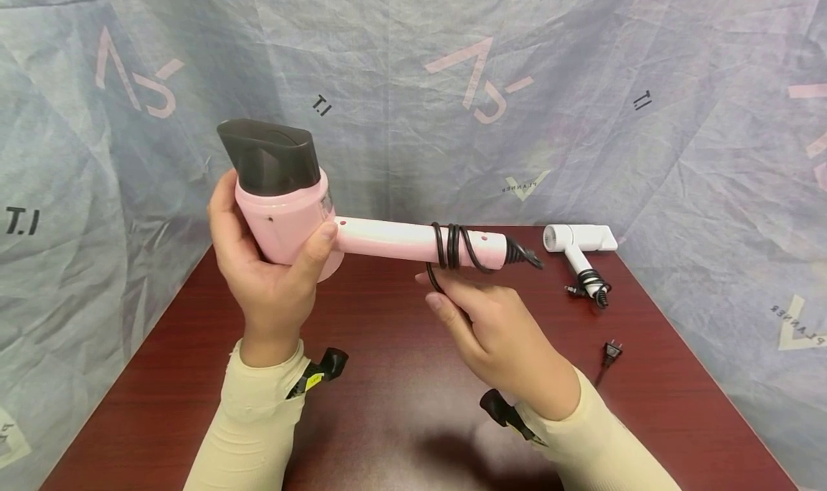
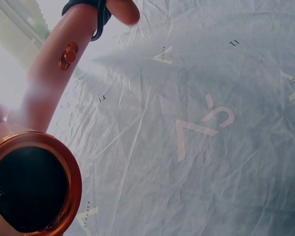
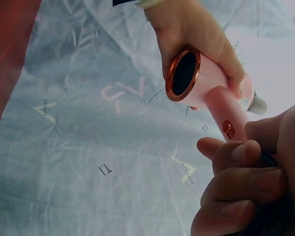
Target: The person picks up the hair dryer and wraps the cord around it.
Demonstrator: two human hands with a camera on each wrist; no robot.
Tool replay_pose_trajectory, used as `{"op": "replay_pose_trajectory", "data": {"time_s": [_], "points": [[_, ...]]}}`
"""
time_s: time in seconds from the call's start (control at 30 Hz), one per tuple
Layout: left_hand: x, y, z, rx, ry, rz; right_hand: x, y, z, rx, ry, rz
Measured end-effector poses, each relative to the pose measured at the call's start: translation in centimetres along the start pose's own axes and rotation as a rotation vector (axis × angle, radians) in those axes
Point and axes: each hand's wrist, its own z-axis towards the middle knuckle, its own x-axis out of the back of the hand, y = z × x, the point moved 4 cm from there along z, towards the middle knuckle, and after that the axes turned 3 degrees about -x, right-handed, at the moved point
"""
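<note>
A pink hair dryer [image 1: 385, 240] is held up above the table, its black nozzle [image 1: 270, 157] pointing upward and its handle reaching to the right. My left hand [image 1: 266, 276] grips the dryer's barrel, with the thumb near the handle joint. Several turns of black power cord [image 1: 453, 247] wrap the handle close to its end. Just below those turns, my right hand [image 1: 497, 326] pinches the cord; the right wrist view shows its fingers [image 3: 243, 184] curled over the dark cord. A copper-coloured ring [image 2: 74, 182] edges the dryer's rear opening in the left wrist view.
On the dark red table [image 1: 381, 376], a white hair dryer [image 1: 578, 243] lies at the back right with its cord wound on the handle. A black two-prong plug [image 1: 611, 352] lies nearer, its cord passing behind my right forearm. Grey printed cloth [image 1: 388, 82] hangs around the table.
</note>
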Motion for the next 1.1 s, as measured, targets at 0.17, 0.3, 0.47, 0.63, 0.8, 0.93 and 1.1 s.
{"op": "replay_pose_trajectory", "data": {"time_s": [0.17,0.3,0.47,0.63,0.8,0.93,1.1], "points": [[0.0,0.3,-0.1,-0.008,0.008,0.018,0.4,-0.2,-0.3,0.025,0.020,-0.019],[0.0,0.4,-0.1,-0.017,0.012,0.043,0.5,-0.3,-0.2,0.030,0.026,-0.029],[0.1,0.5,-0.1,-0.031,0.006,0.066,0.5,-0.4,-0.2,0.048,0.044,-0.033],[0.1,0.5,0.1,-0.049,0.011,0.099,0.5,-0.4,-0.2,0.056,0.044,-0.034],[0.3,0.4,0.2,-0.084,0.025,0.163,0.5,-0.5,-0.3,0.044,0.024,-0.017],[0.5,0.1,0.2,-0.090,0.018,0.223,0.6,-0.9,-0.4,0.068,0.029,0.001],[0.7,-0.2,0.2,-0.088,0.004,0.264,0.8,-1.2,-0.3,0.109,0.062,0.001]]}}
